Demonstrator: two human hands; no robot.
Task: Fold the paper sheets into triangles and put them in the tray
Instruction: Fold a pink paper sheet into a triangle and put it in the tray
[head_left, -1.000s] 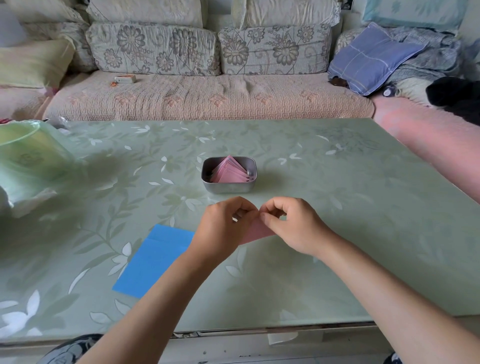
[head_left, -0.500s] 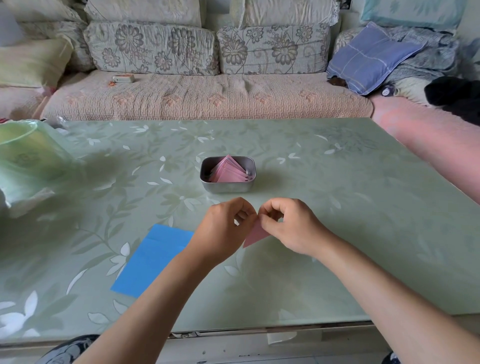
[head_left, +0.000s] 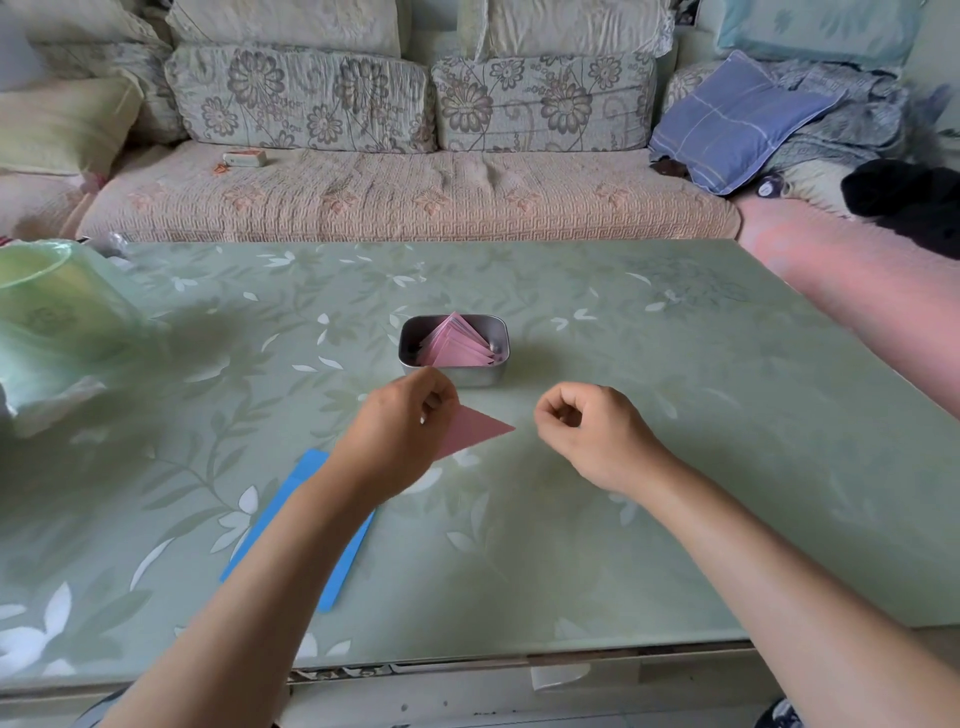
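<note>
My left hand (head_left: 400, 431) pinches a pink paper triangle (head_left: 475, 431) by its left corner, just above the table in front of the tray. Its free point sticks out to the right. My right hand (head_left: 592, 431) hovers apart from the paper on the right, fingers curled and holding nothing. The small metal tray (head_left: 410, 332) stands just beyond the hands at the table's middle and holds several folded pink triangles (head_left: 457, 345). A blue paper sheet (head_left: 291, 525) lies flat under my left forearm.
The green floral table (head_left: 675, 415) runs to a near edge below my arms. A green plastic bag (head_left: 57, 322) sits at the far left. A sofa with cushions stands behind the table, and pink bedding lies along the right side.
Both hands were pinching the pink paper together. Now my right hand has let go and moved right, while my left hand keeps the folded triangle and has lifted slightly toward the tray.
</note>
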